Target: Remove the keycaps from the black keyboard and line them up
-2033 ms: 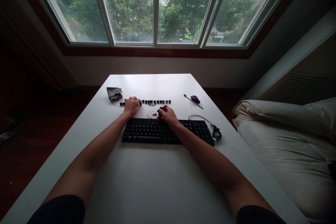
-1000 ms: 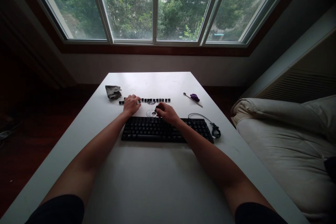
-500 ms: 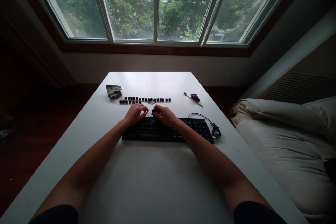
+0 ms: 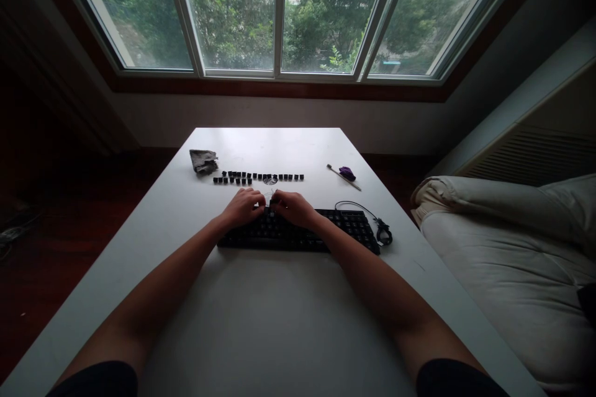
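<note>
A black keyboard (image 4: 326,232) lies across the middle of the white table (image 4: 279,322). My left hand (image 4: 243,207) and my right hand (image 4: 292,207) meet over its far edge, fingertips touching, fingers of both curled into a pinch. What they pinch is too small to make out. Just beyond them a row of loose black keycaps (image 4: 242,177) lies on the table, with a small round clear object (image 4: 270,180) in the row.
A crumpled grey cloth (image 4: 203,160) lies at the far left of the table. A thin brush with a purple head (image 4: 345,173) lies at the far right. The keyboard's coiled cable (image 4: 379,226) sits by its right end. A pale sofa (image 4: 503,242) stands to the right.
My left hand left the keycap row and came back toward me to meet my right hand over the keyboard's far edge. The clear round thing that lay by my right hand is now out of sight.
</note>
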A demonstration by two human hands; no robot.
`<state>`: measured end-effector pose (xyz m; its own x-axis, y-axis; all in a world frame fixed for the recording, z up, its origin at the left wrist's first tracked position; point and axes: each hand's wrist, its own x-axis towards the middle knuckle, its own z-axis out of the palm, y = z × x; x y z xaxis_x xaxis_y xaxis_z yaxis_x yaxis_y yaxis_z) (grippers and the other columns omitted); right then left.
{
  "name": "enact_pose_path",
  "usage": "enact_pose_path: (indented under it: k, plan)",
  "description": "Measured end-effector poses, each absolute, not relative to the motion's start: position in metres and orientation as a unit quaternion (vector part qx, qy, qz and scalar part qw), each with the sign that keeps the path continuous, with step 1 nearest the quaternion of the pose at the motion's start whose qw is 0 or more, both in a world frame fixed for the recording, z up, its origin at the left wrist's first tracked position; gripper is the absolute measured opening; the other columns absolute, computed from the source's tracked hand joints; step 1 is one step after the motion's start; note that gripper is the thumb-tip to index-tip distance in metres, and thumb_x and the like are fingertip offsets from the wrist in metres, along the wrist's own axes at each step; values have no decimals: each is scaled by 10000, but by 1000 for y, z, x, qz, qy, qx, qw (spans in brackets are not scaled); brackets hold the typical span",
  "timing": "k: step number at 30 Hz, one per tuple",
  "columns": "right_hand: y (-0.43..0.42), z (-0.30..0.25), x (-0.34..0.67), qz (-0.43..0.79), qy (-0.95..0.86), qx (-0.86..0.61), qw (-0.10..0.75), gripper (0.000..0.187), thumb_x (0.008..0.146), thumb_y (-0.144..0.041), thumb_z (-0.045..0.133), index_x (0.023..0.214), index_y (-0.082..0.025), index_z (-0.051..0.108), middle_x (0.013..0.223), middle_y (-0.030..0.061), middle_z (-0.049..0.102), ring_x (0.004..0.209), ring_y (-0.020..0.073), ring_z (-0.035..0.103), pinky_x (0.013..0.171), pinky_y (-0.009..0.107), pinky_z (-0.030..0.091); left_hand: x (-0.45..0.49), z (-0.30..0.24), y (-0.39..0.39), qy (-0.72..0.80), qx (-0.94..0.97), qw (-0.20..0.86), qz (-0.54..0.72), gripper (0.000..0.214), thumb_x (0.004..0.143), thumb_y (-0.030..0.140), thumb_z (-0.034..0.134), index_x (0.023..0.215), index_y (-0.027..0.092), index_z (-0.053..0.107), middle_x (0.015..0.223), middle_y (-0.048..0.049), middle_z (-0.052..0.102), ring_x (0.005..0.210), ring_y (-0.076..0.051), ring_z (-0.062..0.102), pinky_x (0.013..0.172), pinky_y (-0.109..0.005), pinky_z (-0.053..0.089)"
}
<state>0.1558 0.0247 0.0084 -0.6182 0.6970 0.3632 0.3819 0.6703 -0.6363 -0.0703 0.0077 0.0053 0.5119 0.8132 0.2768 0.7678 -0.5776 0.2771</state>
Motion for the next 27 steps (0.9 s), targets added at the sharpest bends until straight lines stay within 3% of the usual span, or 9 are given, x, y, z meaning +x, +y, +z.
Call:
enact_pose_path:
  k: [17, 22, 27]
  plan:
    - [39, -16, 157, 464, -737, -309, 382, 165, 903, -372, 583, 966, -220, 571, 701, -11, 673, 665, 168, 662, 682, 289, 523, -54, -1, 1, 446, 864, 121, 201, 213, 932, 388, 595, 985, 228, 726, 944, -52, 709, 876, -212, 633, 792, -331, 445]
    - [41, -18, 155, 462, -722, -329, 397, 159, 888, -376, 595, 923, -227, 551, 695, -16, 675, 637, 168, 667, 664, 292, 528, -52, -1, 1, 446, 860, 123, 216, 170, 921, 349, 613, 987, 227, 711, 955, -52, 718, 920, -222, 645, 839, -345, 459]
    - [36, -12, 153, 444, -706, -355, 422, 164, 888, -384, 578, 907, -224, 548, 701, -15, 671, 639, 172, 673, 653, 288, 520, -51, -1, -1, 462, 822, 193, 270, 163, 894, 311, 625, 1019, 229, 690, 984, -30, 722, 886, -197, 654, 799, -315, 495]
